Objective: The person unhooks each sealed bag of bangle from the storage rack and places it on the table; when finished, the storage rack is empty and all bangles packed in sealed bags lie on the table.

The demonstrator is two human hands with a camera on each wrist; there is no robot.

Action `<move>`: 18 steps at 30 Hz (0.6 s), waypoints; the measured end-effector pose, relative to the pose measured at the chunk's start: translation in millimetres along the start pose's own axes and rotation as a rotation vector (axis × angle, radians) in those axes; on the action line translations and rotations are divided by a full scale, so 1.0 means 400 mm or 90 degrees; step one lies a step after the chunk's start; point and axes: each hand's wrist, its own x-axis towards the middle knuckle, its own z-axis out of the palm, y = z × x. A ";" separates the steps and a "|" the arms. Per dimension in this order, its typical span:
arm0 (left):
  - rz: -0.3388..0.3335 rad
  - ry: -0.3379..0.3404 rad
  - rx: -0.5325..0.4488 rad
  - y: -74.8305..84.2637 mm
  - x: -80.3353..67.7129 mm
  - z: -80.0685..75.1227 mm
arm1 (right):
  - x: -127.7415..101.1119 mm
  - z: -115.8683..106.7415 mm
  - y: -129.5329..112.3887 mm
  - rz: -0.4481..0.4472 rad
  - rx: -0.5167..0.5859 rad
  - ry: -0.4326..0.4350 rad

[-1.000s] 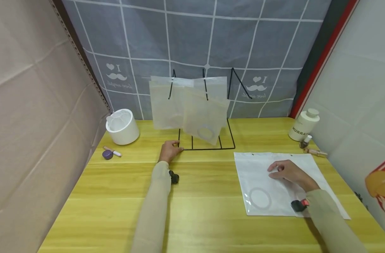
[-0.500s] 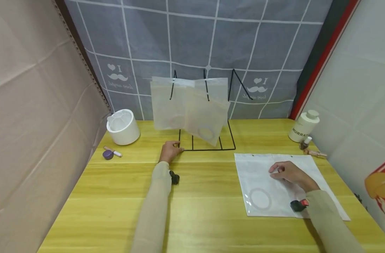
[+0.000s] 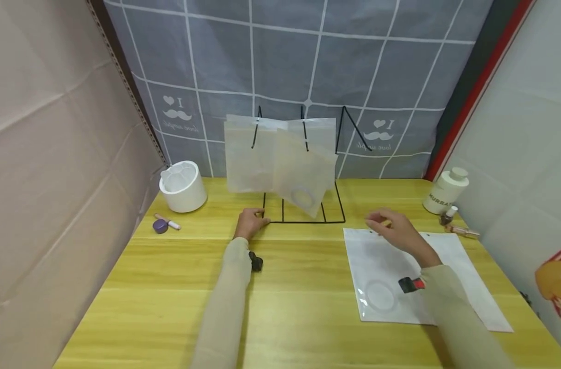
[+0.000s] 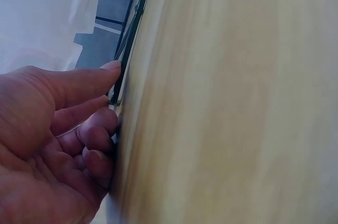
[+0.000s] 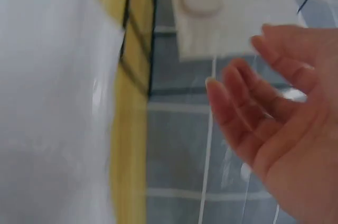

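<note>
My left hand [image 3: 251,223] pinches the front left corner of a black wire rack [image 3: 308,222] between thumb and fingers. The left wrist view shows the thumb on the rack's wire [image 4: 129,42]. Two translucent whitish bags [image 3: 250,166] hang from the rack's left and middle hooks, one with a pale ring on it. The right hook [image 3: 356,128] carries nothing. My right hand [image 3: 400,236], fingers relaxed and slightly bent, is over the top edge of a white pouch [image 3: 377,271] lying flat on the table. In the right wrist view nothing is between its fingers.
A white round pot [image 3: 185,193] stands back left, with a purple-lidded jar [image 3: 160,226] and a white-tipped stick [image 3: 173,224] in front. Back right stand a white bottle [image 3: 445,192] and a small brown bottle [image 3: 447,218], beside a pinkish tube [image 3: 463,231].
My right hand has moved up and left, from over the pouch's middle to its top edge near the rack. The left hand keeps its hold. The head view has tilted slightly.
</note>
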 end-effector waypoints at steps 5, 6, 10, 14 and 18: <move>0.003 0.007 0.007 0.004 -0.005 0.000 | 0.078 0.085 -0.082 -0.214 0.049 0.075; 0.004 0.008 0.011 0.005 -0.006 0.000 | 0.094 0.098 -0.095 -0.229 0.048 0.077; -0.003 0.012 0.006 0.006 -0.005 0.000 | 0.152 0.130 -0.141 -0.255 0.048 0.080; -0.010 0.010 -0.008 0.003 0.006 0.002 | 0.196 0.139 -0.171 -0.277 0.061 0.096; -0.010 0.011 -0.007 -0.002 0.009 0.001 | 0.227 0.143 -0.187 -0.290 0.077 0.100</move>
